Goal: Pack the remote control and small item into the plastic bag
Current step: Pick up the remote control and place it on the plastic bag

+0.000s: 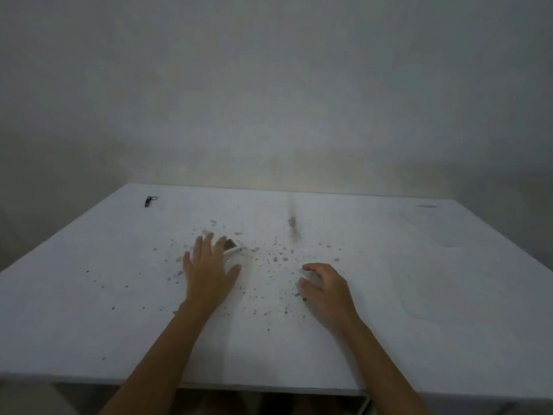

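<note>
While the left hand (209,274) lies flat, fingers spread, half covering a blurry remote (232,248), the right hand (324,287) hovers curled, holding nothing visible.

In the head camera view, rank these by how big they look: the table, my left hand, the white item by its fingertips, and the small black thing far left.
1. table
2. left hand
3. white item, partly hidden
4. small black thing, though farthest away

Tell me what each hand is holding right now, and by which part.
Nothing is clearly held. The left hand lies flat, its fingers over a small white item on the table. The right hand is curled, apparently empty.
</note>
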